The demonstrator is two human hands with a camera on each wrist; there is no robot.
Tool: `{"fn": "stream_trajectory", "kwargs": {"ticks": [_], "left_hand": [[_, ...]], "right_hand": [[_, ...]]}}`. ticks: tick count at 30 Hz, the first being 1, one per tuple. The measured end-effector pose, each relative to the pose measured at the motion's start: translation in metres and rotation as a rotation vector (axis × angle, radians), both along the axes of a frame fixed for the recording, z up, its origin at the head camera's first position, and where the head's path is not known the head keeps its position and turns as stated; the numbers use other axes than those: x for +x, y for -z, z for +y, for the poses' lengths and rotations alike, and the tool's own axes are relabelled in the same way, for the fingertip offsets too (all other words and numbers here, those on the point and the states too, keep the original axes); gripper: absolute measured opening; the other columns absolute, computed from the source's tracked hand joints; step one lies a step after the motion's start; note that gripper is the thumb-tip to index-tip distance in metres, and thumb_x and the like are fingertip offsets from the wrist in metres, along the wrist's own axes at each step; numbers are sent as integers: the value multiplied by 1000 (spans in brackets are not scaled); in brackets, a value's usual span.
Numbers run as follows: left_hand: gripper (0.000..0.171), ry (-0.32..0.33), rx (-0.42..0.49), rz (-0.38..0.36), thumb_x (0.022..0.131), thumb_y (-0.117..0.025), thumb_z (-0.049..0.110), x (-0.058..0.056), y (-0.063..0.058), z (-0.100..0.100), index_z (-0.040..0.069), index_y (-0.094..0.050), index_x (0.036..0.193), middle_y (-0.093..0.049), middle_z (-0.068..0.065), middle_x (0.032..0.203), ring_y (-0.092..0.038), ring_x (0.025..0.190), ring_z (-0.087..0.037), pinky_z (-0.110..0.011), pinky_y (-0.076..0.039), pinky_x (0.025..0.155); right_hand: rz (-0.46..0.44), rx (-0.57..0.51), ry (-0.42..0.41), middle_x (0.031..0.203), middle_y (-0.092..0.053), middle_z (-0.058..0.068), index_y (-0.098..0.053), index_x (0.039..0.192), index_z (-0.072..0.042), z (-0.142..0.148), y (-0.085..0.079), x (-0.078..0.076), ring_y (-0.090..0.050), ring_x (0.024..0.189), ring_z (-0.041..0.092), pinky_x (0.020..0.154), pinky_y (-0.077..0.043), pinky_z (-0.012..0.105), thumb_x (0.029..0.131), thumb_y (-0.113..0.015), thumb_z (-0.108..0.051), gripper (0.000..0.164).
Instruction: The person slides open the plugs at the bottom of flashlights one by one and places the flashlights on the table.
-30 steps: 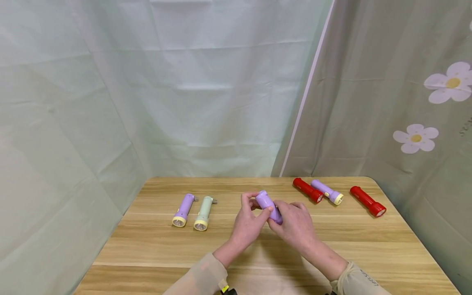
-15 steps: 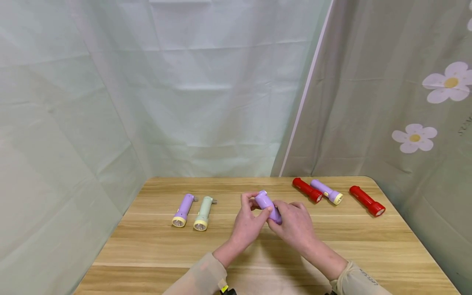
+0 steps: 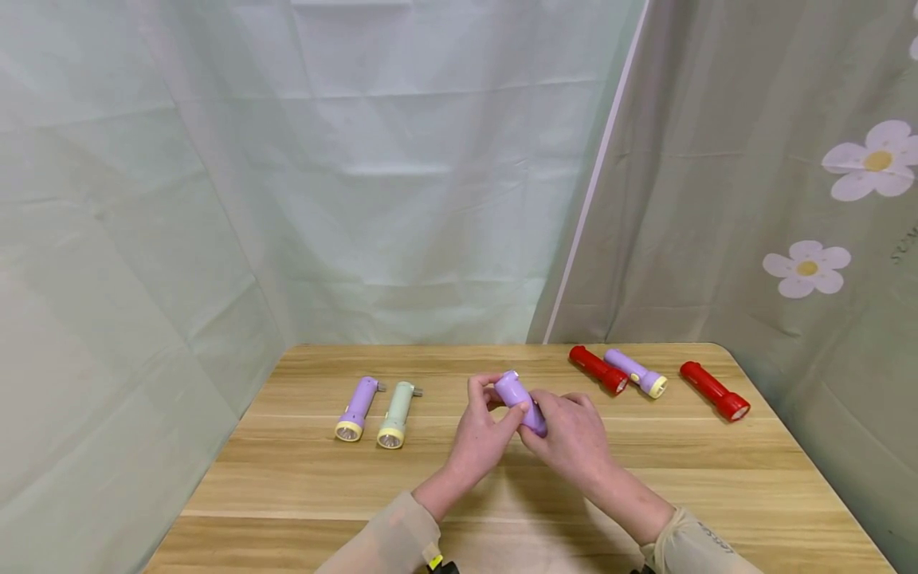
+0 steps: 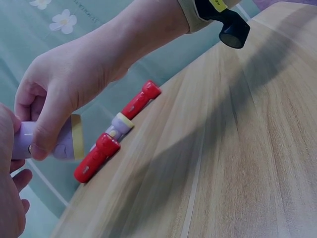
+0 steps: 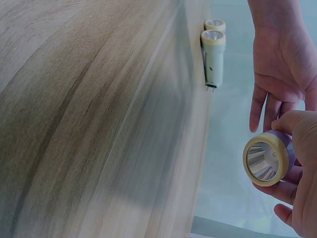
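Observation:
Both hands hold a purple flashlight [image 3: 512, 391] with a cream-yellow head ring above the middle of the table. My left hand [image 3: 482, 434] grips its tail end, thumb on the near side and forefinger at the tip. Round the body near the head curl the fingers of my right hand [image 3: 574, 434]. The lens [image 5: 262, 158] faces the right wrist camera. On the table to the left lie a purple flashlight [image 3: 357, 408] and a pale green flashlight [image 3: 398, 414], each with metal plug prongs sticking out sideways at the tail.
At the back right, a red flashlight [image 3: 598, 370] lies against another purple flashlight [image 3: 634, 372]. A second red flashlight [image 3: 714, 391] lies farther right. The wooden table [image 3: 301, 494] is backed by hanging curtains [image 3: 430, 199], flowered on the right.

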State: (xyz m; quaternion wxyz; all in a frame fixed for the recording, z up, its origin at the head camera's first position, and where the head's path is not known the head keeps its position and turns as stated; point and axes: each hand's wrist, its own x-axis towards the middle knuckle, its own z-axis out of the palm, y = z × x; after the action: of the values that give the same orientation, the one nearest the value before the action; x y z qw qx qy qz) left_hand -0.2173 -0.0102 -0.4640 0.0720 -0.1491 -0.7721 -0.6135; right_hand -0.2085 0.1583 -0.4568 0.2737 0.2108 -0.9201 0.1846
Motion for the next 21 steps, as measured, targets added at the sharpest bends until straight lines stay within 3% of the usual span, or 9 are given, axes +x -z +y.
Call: {"fn": "stream_trajectory", "kwargs": {"ticks": [12, 21], "left_hand": [[56, 8, -5, -21, 95, -73, 33, 1, -1, -1, 22, -38, 137, -65, -4, 113, -60, 113, -19, -43, -49, 92], [55, 0, -3, -20, 94, -74, 33, 1, -1, -2, 22, -39, 136, -66, -5, 114, -61, 115, -20, -46, -49, 92]], "right_hand": [[15, 4, -7, 76, -66, -7, -66, 101, -14, 0, 1, 0, -55, 62, 9, 85, -45, 40, 80, -83, -31, 32], [30, 4, -15, 77, -67, -7, -66, 102, -13, 0, 1, 1, -56, 62, 9, 85, -46, 40, 80, -84, -30, 33]]}}
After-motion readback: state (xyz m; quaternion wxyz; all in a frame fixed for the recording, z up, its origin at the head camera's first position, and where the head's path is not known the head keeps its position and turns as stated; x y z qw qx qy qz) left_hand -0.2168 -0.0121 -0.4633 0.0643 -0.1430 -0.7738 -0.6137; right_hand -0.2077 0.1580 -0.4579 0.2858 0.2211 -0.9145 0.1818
